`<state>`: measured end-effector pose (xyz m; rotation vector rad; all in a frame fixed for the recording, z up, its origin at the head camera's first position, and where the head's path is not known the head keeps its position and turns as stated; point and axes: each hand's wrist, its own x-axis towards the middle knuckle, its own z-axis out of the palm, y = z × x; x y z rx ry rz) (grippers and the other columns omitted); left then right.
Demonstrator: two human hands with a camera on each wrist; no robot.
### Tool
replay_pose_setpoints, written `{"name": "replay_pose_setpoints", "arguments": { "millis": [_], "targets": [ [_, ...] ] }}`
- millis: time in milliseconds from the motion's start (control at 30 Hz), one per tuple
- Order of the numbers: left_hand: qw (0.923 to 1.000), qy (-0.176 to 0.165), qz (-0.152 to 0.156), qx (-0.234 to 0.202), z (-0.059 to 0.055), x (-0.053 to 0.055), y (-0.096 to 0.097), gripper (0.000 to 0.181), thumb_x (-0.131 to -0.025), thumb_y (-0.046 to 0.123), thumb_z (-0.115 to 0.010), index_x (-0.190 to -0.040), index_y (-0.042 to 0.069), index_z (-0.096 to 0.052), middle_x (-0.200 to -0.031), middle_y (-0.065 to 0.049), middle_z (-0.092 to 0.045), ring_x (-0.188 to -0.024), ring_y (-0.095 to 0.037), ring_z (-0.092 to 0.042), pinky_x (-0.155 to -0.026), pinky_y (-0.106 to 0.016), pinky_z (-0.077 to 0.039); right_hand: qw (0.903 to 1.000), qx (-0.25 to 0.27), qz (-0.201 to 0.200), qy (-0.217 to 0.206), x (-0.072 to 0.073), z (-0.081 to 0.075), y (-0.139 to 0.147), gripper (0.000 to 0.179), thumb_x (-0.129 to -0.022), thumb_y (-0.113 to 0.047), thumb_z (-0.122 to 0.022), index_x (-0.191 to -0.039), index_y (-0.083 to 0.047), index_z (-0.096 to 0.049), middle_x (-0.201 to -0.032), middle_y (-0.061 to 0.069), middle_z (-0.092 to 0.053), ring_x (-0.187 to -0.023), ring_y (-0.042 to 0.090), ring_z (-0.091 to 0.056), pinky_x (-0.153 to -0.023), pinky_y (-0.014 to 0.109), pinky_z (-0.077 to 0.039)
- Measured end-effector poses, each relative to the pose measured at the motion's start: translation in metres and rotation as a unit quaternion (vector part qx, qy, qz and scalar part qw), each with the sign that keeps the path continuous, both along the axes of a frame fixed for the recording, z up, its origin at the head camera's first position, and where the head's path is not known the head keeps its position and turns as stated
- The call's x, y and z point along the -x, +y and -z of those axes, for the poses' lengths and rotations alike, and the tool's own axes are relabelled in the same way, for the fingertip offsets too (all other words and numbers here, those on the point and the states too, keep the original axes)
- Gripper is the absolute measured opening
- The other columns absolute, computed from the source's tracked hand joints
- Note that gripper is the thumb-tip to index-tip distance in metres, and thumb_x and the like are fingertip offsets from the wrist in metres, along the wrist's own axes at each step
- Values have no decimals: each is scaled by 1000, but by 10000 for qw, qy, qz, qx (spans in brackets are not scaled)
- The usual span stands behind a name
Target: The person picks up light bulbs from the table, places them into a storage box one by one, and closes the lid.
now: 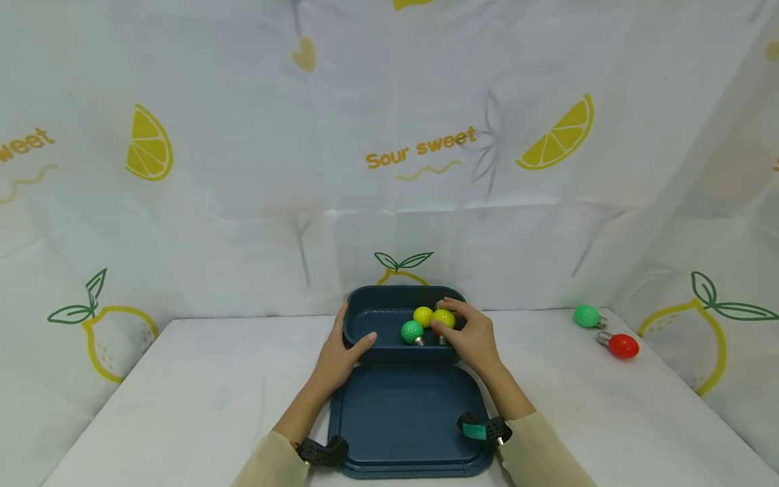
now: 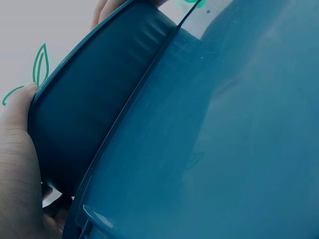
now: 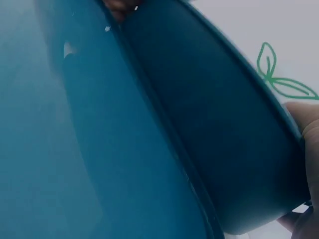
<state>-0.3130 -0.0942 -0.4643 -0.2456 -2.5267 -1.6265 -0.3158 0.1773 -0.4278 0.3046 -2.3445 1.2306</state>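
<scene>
A dark blue plastic box (image 1: 380, 323) stands near the back of the table. My left hand (image 1: 335, 353) grips its left wall, with the thumb over the front rim and fingers outside. In the left wrist view the thumb lies at the rim of the box (image 2: 89, 104). My right hand (image 1: 475, 336) reaches over the right rim and pinches a yellow bulb (image 1: 445, 318) between thumb and forefinger. Beside it in the box lie another yellow bulb (image 1: 422, 316), a green bulb (image 1: 412, 331) and a red bulb (image 1: 436, 333), mostly hidden.
A dark blue lid (image 1: 410, 419) lies flat in front of the box, between my forearms. At the table's right side rest a loose green bulb (image 1: 587, 316) and a red bulb (image 1: 623, 346). A lemon-printed white cloth (image 1: 243, 257) hangs behind the table.
</scene>
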Motion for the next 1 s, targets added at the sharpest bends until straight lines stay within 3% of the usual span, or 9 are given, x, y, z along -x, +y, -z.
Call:
{"name": "replay_pose_setpoints", "arguments": {
  "millis": [1000],
  "targets": [
    [9999,-90,-27,70,-1,1,0,95,-92,58,-65,-164,30,-10,-171,-8,-18,-156,-39,-21,-120,-68,-22,9963,-288,-262,-766,0,-4,2,47,-85,-23,-83,-128,-9,-70,-143,14,-62,-124,35,-64,-98,47,-57]
  ]
}}
